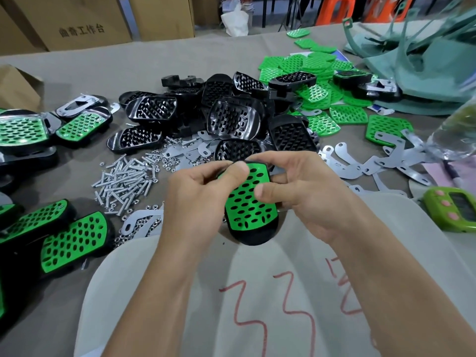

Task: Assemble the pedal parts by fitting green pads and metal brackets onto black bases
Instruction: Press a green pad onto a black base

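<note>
Both my hands hold one pedal [251, 222] above the table's near edge: a black base with a perforated green pad [247, 202] lying in its top. My left hand [198, 197] grips its left side, thumb pressing the pad's upper left corner. My right hand [301, 191] grips the right side, thumb pressing on the pad's middle. Loose black bases [231, 117] are heaped in the middle of the table. Green pads [319, 81] lie piled at the back right. Flat metal brackets [360, 161] are strewn to the right.
A heap of screws and nuts [126, 179] lies left of my hands. Finished green-topped pedals [74, 238] lie along the left edge. A green timer [456, 210] sits at the right, cardboard boxes [77, 21] stand behind, and teal plastic parts [425, 65] lie at the far right.
</note>
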### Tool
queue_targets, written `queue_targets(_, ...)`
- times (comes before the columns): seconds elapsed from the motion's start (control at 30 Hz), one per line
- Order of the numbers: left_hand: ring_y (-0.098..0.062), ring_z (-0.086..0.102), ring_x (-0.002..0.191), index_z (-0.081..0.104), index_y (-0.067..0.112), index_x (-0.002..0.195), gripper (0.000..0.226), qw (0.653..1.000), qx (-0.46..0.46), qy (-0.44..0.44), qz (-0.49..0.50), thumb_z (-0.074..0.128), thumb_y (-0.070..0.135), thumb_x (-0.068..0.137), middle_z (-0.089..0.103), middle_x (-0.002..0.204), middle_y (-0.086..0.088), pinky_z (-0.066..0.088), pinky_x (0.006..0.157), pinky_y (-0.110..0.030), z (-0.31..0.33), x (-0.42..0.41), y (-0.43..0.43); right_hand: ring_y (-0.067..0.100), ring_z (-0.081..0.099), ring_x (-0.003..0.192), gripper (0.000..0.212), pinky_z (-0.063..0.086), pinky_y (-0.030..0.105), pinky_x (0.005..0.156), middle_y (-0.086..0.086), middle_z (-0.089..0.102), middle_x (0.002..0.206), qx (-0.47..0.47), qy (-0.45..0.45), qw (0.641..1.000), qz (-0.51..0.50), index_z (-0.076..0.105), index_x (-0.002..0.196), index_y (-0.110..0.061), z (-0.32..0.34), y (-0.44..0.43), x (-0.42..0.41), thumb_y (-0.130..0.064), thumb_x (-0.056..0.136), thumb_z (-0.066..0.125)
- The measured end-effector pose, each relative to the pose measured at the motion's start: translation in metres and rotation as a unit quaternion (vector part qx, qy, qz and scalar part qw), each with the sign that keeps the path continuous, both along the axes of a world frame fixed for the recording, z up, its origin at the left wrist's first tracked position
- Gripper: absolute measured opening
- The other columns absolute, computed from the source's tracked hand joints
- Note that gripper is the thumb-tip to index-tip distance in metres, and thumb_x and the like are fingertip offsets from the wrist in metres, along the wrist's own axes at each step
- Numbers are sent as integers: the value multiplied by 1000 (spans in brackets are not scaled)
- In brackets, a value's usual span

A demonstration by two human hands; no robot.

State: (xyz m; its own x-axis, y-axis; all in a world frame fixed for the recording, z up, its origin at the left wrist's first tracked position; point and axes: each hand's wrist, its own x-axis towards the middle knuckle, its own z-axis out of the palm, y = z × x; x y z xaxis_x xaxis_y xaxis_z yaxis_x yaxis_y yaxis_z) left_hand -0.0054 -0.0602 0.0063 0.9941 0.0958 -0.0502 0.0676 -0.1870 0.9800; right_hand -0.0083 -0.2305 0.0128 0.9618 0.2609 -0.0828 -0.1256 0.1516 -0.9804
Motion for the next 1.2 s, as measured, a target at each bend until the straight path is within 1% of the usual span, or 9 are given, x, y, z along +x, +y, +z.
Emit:
queue_targets(0.1, -5, 54, 56, 65, 39, 61, 47, 958, 262, -114, 38, 50, 80, 79, 54, 50, 18, 35, 55, -28, -3, -1, 3, 30, 75, 82, 41, 61, 37, 79, 24, 76, 94, -20, -1, 998, 60, 67, 119, 1, -3, 5, -5, 23, 85, 62)
queue_targets(0.23, -13, 49, 51, 59, 29, 60, 61, 934, 319, -161, -4, 38, 79, 87, 51, 49, 12, 28, 50, -29, -9, 2, 5, 36, 57, 61, 50, 53, 41, 74, 32, 58, 68, -83, -24, 991, 102, 67, 126, -13, -5, 5, -5, 13, 83, 67)
queue_targets(0.33, -11, 44, 46, 54, 33, 59, 55, 939, 293, -175, -45, 40, 74, 92, 46, 45, 11, 25, 43, -23, -12, 3, 4, 14, 54, 51, 68, 51, 24, 58, 6, 55, 53, -102, -39, 988, 106, 56, 139, -21, -6, 3, -5, 14, 81, 67)
queue_targets(0.43, -11, 39, 41, 53, 30, 51, 59, 962, 226, -151, 39, 45, 73, 91, 38, 39, 9, 27, 41, -22, -12, 8, 1, 27, 64, 69, 72, 57, 42, 72, 27, 67, 74, -70, -48, 996, 19, 58, 137, -29, -8, 9, 0, 0, 73, 76)
queue_targets(0.53, -13, 31, 42, 45, 24, 48, 65, 969, 151, -131, 145, 45, 72, 91, 33, 39, 7, 25, 45, -28, -12, 9, -3, 24, 75, 82, 53, 61, 44, 79, 12, 77, 87, -67, -28, 992, -101, 70, 118, -26, -14, 21, 5, -24, 67, 83)
queue_targets(0.67, -14, 26, 44, 40, 24, 44, 68, 960, 72, -126, 240, 45, 74, 91, 28, 39, 6, 22, 46, -29, -11, 8, -4, 36, 75, 86, 35, 63, 56, 74, 23, 74, 93, -31, -5, 997, -69, 73, 98, -4, -20, 30, 1, -35, 82, 75)
queue_targets(0.93, -6, 33, 36, 44, 25, 38, 70, 976, -57, -98, 187, 46, 75, 87, 32, 37, 14, 33, 42, -25, -14, 9, -8, 43, 70, 63, 35, 58, 39, 50, 32, 66, 76, -22, -87, 992, -85, 67, 86, 7, -17, 25, -1, -27, 86, 75)
queue_targets(1.07, 3, 50, 41, 56, 57, 42, 47, 975, -118, -60, 180, 52, 73, 86, 46, 38, 23, 54, 65, -39, -14, 10, -14, 40, 69, 59, 31, 59, 41, 49, 25, 68, 71, -6, -76, 995, -71, 68, 86, 7, -17, 21, 1, -23, 87, 74)
queue_targets(1.2, -3, 35, 36, 44, 26, 36, 71, 991, -54, -91, 79, 49, 81, 82, 34, 38, 16, 37, 48, -24, -13, 7, -9, 41, 70, 61, 33, 58, 59, 50, 25, 70, 75, -31, -74, 994, -68, 69, 91, 6, -17, 17, 2, -27, 88, 73)
